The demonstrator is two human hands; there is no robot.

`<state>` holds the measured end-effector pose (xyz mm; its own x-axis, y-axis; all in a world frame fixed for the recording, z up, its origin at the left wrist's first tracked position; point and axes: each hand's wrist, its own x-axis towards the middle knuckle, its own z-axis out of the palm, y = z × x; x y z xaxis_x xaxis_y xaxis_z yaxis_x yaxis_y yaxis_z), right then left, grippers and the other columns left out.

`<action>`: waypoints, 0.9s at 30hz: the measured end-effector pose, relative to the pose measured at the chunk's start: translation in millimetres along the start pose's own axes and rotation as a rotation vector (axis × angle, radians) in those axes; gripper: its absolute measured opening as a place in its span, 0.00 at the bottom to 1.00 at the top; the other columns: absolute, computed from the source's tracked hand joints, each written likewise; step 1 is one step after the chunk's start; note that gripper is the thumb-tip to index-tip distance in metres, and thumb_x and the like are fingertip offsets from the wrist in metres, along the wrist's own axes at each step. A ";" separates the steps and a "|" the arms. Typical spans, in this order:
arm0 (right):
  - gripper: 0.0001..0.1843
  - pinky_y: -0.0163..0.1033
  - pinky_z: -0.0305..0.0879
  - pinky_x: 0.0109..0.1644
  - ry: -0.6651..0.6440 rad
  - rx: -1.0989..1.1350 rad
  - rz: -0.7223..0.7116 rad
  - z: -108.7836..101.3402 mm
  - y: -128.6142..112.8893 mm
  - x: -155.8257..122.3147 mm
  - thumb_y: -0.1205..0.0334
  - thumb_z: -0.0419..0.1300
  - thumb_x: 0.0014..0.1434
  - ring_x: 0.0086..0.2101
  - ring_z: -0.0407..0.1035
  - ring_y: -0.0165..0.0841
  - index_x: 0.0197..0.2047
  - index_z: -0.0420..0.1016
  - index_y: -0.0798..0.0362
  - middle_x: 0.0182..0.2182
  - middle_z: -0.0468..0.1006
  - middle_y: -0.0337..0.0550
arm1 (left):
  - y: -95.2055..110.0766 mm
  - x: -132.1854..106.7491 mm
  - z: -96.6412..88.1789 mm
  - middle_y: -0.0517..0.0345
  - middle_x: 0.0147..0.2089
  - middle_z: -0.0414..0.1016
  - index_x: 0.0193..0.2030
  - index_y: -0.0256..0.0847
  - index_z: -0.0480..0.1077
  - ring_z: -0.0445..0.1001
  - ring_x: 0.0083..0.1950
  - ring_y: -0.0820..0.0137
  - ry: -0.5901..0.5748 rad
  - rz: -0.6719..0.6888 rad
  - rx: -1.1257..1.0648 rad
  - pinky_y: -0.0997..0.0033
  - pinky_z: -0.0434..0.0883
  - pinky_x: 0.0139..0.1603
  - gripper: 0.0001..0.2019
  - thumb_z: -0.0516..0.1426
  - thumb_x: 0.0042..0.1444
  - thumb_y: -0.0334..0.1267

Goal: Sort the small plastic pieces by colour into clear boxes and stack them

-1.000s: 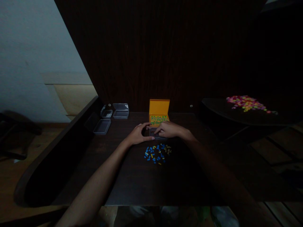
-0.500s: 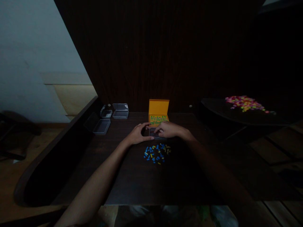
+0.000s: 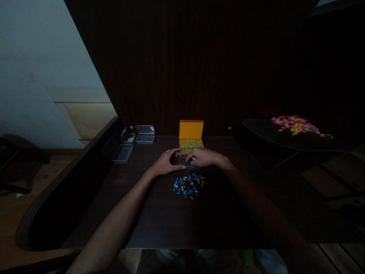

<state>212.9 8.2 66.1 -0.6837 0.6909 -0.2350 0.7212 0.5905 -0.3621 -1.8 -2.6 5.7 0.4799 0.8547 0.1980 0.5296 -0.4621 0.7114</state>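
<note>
A small clear plastic box [image 3: 191,167] lies on the dark table between my hands. My left hand [image 3: 165,163] spans its left end, with the thumb along the near edge and the fingers at the far corner. From the right, my right hand [image 3: 204,157] reaches over the box, fingers curled and fingertips down inside it; anything pinched there is hidden. Just behind stands an orange case [image 3: 191,129] with its lid up and green pieces [image 3: 191,144] in its base. Nearer to me, loose small blue, yellow and tan pieces [image 3: 189,186] are scattered.
Several open clear boxes sit at the back left, among them one large box [image 3: 122,153] and another with a raised lid [image 3: 145,139]. A wooden side panel [image 3: 68,182] bounds the left. On the right, a dark round surface [image 3: 256,129] carries a heap of pink and yellow pieces [image 3: 298,125].
</note>
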 end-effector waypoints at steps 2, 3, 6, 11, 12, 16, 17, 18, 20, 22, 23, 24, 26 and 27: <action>0.20 0.31 0.60 0.32 0.003 -0.001 -0.006 0.1 0.0 0.1 0.69 0.56 0.53 0.30 0.72 0.30 0.47 0.81 0.53 0.37 0.83 0.45 | 0.0 -0.1 -0.2 0.51 0.53 0.74 0.61 0.43 0.63 0.72 0.54 0.57 -0.005 0.005 -0.001 0.55 0.67 0.57 0.38 0.67 0.44 0.51; 0.20 0.31 0.60 0.33 0.003 -0.002 -0.011 0.2 0.1 0.2 0.69 0.55 0.53 0.30 0.72 0.31 0.46 0.82 0.53 0.37 0.83 0.45 | 0.0 0.0 -0.2 0.51 0.53 0.74 0.61 0.43 0.63 0.71 0.55 0.57 -0.006 0.006 -0.001 0.55 0.67 0.57 0.38 0.67 0.44 0.51; 0.19 0.31 0.60 0.32 0.008 -0.003 -0.024 0.5 1.5 0.1 0.69 0.55 0.53 0.30 0.72 0.31 0.45 0.82 0.54 0.36 0.83 0.45 | -0.3 0.1 0.0 0.50 0.53 0.74 0.62 0.41 0.63 0.71 0.55 0.57 -0.006 0.001 -0.005 0.55 0.67 0.58 0.39 0.67 0.44 0.52; 0.21 0.31 0.57 0.29 0.006 0.012 -0.017 -1.1 3.4 -1.2 0.67 0.56 0.54 0.25 0.68 0.28 0.50 0.80 0.54 0.32 0.81 0.43 | -0.7 0.5 0.6 0.50 0.53 0.74 0.62 0.42 0.62 0.71 0.55 0.57 -0.010 0.003 0.003 0.55 0.67 0.57 0.39 0.67 0.44 0.52; 0.21 0.31 0.56 0.29 0.001 0.016 -0.013 -1.8 3.3 -1.6 0.67 0.56 0.54 0.25 0.67 0.28 0.50 0.79 0.55 0.30 0.81 0.42 | -1.0 0.6 0.8 0.50 0.54 0.74 0.62 0.42 0.62 0.71 0.55 0.57 -0.011 0.002 0.005 0.55 0.67 0.57 0.39 0.67 0.44 0.52; 0.22 0.31 0.55 0.28 -0.008 0.025 -0.011 -4.8 0.7 -3.6 0.68 0.55 0.54 0.24 0.65 0.28 0.51 0.78 0.55 0.29 0.80 0.41 | -2.0 1.0 1.3 0.49 0.53 0.74 0.62 0.41 0.62 0.71 0.55 0.57 -0.009 0.001 0.003 0.54 0.67 0.58 0.39 0.67 0.44 0.52; 0.22 0.32 0.56 0.28 -0.009 0.023 -0.011 -5.4 -0.4 -4.0 0.68 0.55 0.54 0.24 0.65 0.28 0.51 0.79 0.56 0.29 0.80 0.41 | -2.0 1.1 1.2 0.50 0.53 0.74 0.62 0.41 0.62 0.71 0.55 0.57 -0.008 0.003 0.003 0.54 0.67 0.58 0.39 0.67 0.44 0.52; 0.22 0.32 0.56 0.29 -0.010 0.018 -0.010 -5.9 -1.5 -4.3 0.68 0.55 0.54 0.24 0.66 0.28 0.51 0.79 0.56 0.29 0.80 0.42 | -1.9 1.1 1.0 0.50 0.52 0.74 0.62 0.42 0.62 0.71 0.55 0.57 -0.009 0.005 0.003 0.54 0.67 0.58 0.39 0.67 0.44 0.52; 0.21 0.32 0.57 0.29 -0.019 0.003 -0.003 -6.4 -3.5 -4.6 0.68 0.56 0.54 0.25 0.67 0.29 0.50 0.80 0.57 0.30 0.80 0.43 | -1.3 1.2 0.4 0.50 0.52 0.74 0.62 0.42 0.62 0.71 0.55 0.57 -0.008 0.008 0.002 0.54 0.67 0.58 0.39 0.67 0.44 0.52; 0.20 0.32 0.58 0.30 -0.024 -0.009 0.008 -6.4 -4.6 -4.5 0.68 0.56 0.54 0.27 0.68 0.30 0.49 0.80 0.57 0.33 0.81 0.44 | -0.6 1.1 -0.1 0.50 0.53 0.74 0.62 0.42 0.62 0.71 0.55 0.57 -0.009 0.009 0.000 0.55 0.67 0.58 0.39 0.67 0.44 0.52; 0.20 0.32 0.58 0.31 -0.025 -0.013 0.012 -6.3 -4.8 -4.3 0.68 0.56 0.54 0.28 0.69 0.30 0.49 0.80 0.57 0.34 0.82 0.45 | -0.3 1.0 -0.3 0.50 0.53 0.74 0.62 0.42 0.62 0.71 0.55 0.57 -0.010 0.009 -0.001 0.55 0.66 0.58 0.39 0.67 0.44 0.52; 0.21 0.31 0.58 0.31 -0.026 -0.018 0.016 -6.1 -4.8 -4.2 0.68 0.56 0.54 0.28 0.69 0.30 0.49 0.80 0.57 0.35 0.82 0.45 | 0.0 0.8 -0.4 0.50 0.54 0.73 0.62 0.42 0.62 0.71 0.56 0.57 -0.011 0.008 -0.001 0.55 0.66 0.58 0.39 0.66 0.44 0.52; 0.21 0.31 0.58 0.31 -0.028 -0.024 0.022 -5.9 -4.0 -4.2 0.67 0.56 0.54 0.27 0.69 0.30 0.49 0.80 0.56 0.33 0.82 0.44 | 0.3 0.6 -0.2 0.50 0.54 0.73 0.62 0.42 0.62 0.71 0.56 0.57 -0.008 0.005 -0.002 0.55 0.67 0.59 0.39 0.66 0.44 0.52; 0.21 0.31 0.58 0.30 -0.029 -0.025 0.024 -6.0 -3.4 -4.4 0.67 0.56 0.54 0.27 0.69 0.30 0.49 0.80 0.55 0.32 0.82 0.43 | 0.3 0.5 0.0 0.51 0.54 0.73 0.62 0.43 0.62 0.71 0.56 0.57 -0.008 0.005 -0.004 0.55 0.67 0.59 0.39 0.66 0.44 0.52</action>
<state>214.1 5.7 73.8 -0.6690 0.6928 -0.2693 0.7396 0.5844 -0.3338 -1.5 -2.4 6.0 0.4881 0.8503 0.1966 0.5244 -0.4658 0.7128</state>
